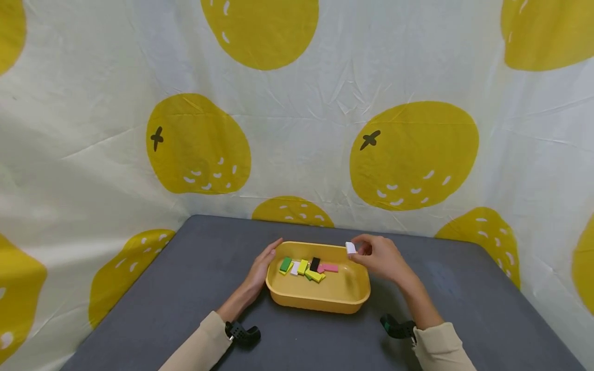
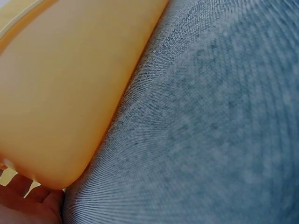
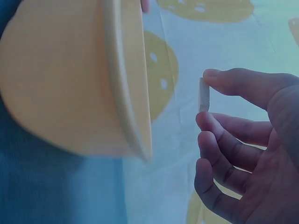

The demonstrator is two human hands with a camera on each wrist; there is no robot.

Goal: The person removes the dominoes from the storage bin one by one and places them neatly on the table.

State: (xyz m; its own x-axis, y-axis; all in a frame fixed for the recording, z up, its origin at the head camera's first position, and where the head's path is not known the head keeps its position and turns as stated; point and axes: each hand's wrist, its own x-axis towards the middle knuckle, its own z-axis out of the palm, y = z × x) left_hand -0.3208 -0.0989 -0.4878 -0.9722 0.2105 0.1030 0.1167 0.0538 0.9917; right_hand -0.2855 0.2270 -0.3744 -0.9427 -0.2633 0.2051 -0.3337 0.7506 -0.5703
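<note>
My right hand (image 1: 382, 258) pinches a small white rectangular block (image 1: 350, 248) between thumb and fingertips, above the right rear rim of a yellow plastic tub (image 1: 320, 303). In the right wrist view the same white block (image 3: 204, 97) appears edge-on, its ends between thumb and finger. My left hand (image 1: 257, 274) rests along the tub's left side with fingers extended. Only its fingers (image 2: 35, 200) show at the tub's corner in the left wrist view. Inside the tub lie several blocks, among them a green block (image 1: 285, 264), a black block (image 1: 315, 264) and a pink block (image 1: 330, 268).
The tub stands on a dark grey cloth-covered table (image 1: 315, 345). Behind the table hangs a white curtain (image 1: 297, 149) printed with large yellow fruit. Black camera straps circle both wrists, below beige sleeves (image 1: 204, 342).
</note>
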